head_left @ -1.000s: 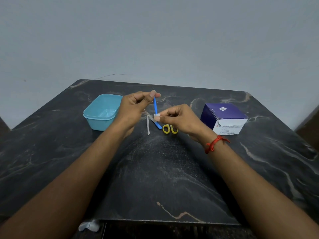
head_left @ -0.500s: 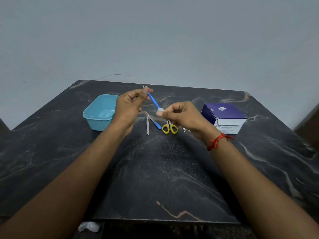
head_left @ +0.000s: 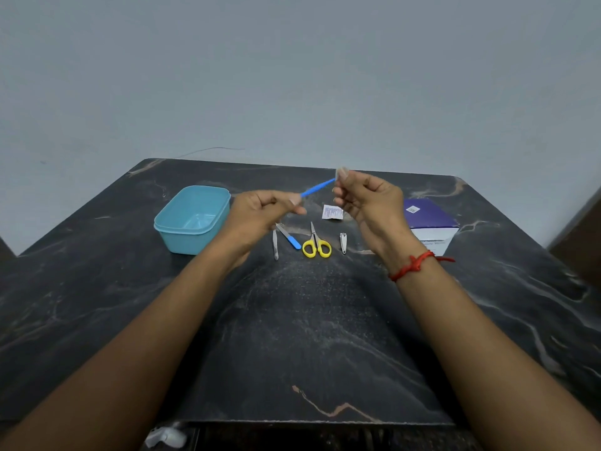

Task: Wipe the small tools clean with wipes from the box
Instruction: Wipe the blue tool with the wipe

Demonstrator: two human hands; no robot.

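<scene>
My left hand (head_left: pixel 260 211) pinches one end of a thin blue tool (head_left: pixel 317 187) held above the table. At the tool's far tip, my right hand (head_left: pixel 367 200) pinches a small white wipe (head_left: pixel 341 173). On the dark table (head_left: pixel 309 336) below lie a metal tweezer (head_left: pixel 275 245), a blue-handled file (head_left: pixel 289 237), yellow scissors (head_left: pixel 316 244) and a nail clipper (head_left: pixel 343 243). A torn wipe sachet (head_left: pixel 332 212) lies behind them. The purple and white wipe box (head_left: pixel 429 222) stands to the right of my right hand.
A light blue plastic container (head_left: pixel 192 218) stands open at the left of the table. A grey wall rises behind the table's far edge. A small white object (head_left: pixel 166 437) lies below the table's near edge.
Both hands have risen and spread apart. The blue tool swung from upright to nearly level, and the wipe slid along it to its far tip. The sachet and clipper are now uncovered.
</scene>
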